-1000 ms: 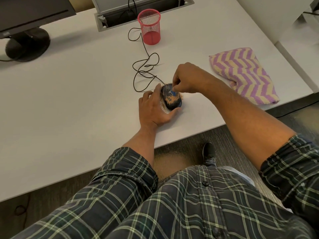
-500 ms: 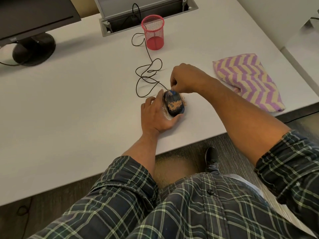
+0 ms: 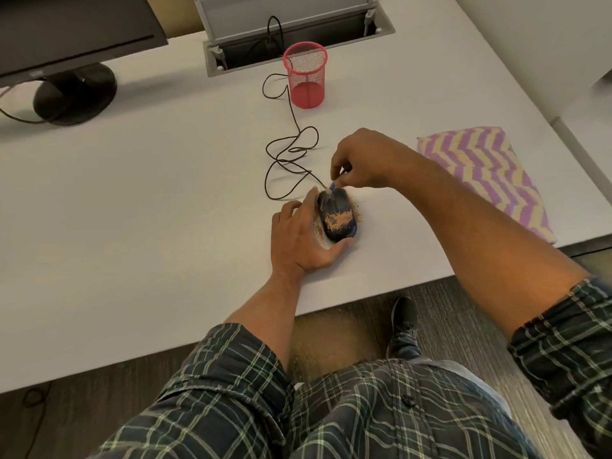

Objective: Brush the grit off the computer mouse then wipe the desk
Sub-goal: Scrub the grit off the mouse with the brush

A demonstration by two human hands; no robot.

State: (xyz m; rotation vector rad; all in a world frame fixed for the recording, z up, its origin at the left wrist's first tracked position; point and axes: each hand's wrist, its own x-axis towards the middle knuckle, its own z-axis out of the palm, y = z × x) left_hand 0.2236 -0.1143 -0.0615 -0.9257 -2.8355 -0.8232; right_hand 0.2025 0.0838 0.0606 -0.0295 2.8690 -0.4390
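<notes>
No text can be read with certainty. The monitor at the far left carries a small pale mark on its lower bezel (probably a brand logo, but too small and blurred to make out). No other lettering, number or sign can be made out.

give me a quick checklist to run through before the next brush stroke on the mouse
1. Mouse held steady: ok. The left hand cups the mouse from its left side and near end.
2. Brush in hand: ok. The right hand pinches a small brush at the mouse's far end.
3. Mouse clean: not ok. A patch of grit covers its near half.
4. Desk clean: not ok. Grit lies on the desk along both sides of the mouse.
5. Cloth ready for wiping: ok. The striped cloth lies untouched on the right.
6. Cable clear of the brush: cannot tell. The cable meets the mouse right by the brush.
</notes>
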